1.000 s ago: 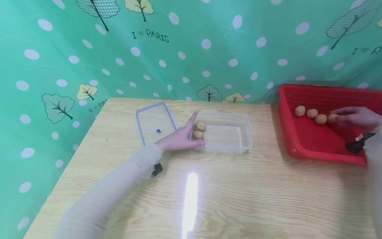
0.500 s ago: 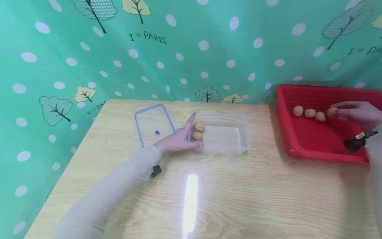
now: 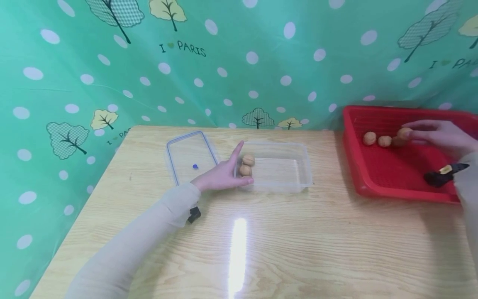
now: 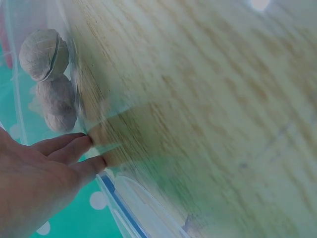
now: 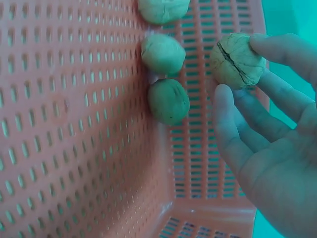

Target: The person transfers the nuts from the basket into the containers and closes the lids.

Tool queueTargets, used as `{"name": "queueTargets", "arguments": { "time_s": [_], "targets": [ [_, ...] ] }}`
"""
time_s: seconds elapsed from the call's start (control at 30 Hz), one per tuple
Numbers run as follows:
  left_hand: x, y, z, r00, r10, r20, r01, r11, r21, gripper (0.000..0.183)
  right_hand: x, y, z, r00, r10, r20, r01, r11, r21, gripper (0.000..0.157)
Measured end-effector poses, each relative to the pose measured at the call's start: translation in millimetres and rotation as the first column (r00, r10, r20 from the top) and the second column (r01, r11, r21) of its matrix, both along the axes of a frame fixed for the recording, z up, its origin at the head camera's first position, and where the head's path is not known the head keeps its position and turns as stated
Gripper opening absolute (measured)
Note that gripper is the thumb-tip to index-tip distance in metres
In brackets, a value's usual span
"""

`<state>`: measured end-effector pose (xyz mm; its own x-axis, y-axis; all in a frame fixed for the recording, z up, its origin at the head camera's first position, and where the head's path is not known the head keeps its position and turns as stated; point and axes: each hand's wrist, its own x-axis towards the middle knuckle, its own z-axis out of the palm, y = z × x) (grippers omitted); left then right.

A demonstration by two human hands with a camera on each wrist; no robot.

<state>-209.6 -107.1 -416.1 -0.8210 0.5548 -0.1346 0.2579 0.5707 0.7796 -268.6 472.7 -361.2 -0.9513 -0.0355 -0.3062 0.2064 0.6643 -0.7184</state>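
My right hand (image 3: 442, 135) pinches a walnut (image 5: 237, 62) between thumb and fingertips, held above the floor of the red basket (image 3: 396, 174). Three more walnuts (image 5: 163, 53) lie in a row along the basket's far side; the held one partly covers the last of them in the head view. At the left end of a clear plastic box (image 3: 278, 172), my left hand (image 3: 223, 174) rests with thumb and index finger spread wide, its straight fingers touching the outer wall. Two walnuts (image 3: 246, 165) show inside that end; whether another sits behind the thumb, I cannot tell.
A clear lid (image 3: 192, 153) with a blue seal lies left of the box, partly behind the left hand. Green patterned cloth (image 3: 224, 62) hangs behind the wooden table (image 3: 298, 245). The basket has raised walls.
My right hand has lifted a walnut off the basket floor and moved it slightly left and up. The left hand has stayed at the box. The head view has shifted a little.
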Motion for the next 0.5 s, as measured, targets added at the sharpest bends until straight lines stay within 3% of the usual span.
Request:
{"name": "queueTargets", "arguments": {
  "time_s": [0.13, 0.27, 0.4, 0.5],
  "targets": [
    [0.0, 0, -0.4, 1.0, 0.004, 0.011, -0.004, 1.0, 0.007, 0.119, 1.4, -8, 5.0, 1.0, -0.008, 0.018, 0.007, 0.999, 0.032, 0.036],
    [0.0, 0, -0.4, 1.0, 0.005, 0.009, -0.005, 1.0, 0.008, 0.119, 2.5, -15, 9.4, 1.0, 0.029, -0.007, -0.029, 0.994, 0.102, 0.046],
    [0.3, 0, 0.3, 1.0, 0.006, 0.0, -0.006, 1.0, -0.005, 0.119, 5.5, -26, 13.2, 0.997, 0.062, -0.036, -0.056, 0.986, 0.159, 0.068],
    [0.5, 0, 0.2, 1.0, 0.004, -0.003, -0.004, 1.0, -0.007, 0.119, 7.5, -33, 16.7, 0.996, 0.082, -0.04, -0.074, 0.982, 0.176, 0.076]
  ]
}}
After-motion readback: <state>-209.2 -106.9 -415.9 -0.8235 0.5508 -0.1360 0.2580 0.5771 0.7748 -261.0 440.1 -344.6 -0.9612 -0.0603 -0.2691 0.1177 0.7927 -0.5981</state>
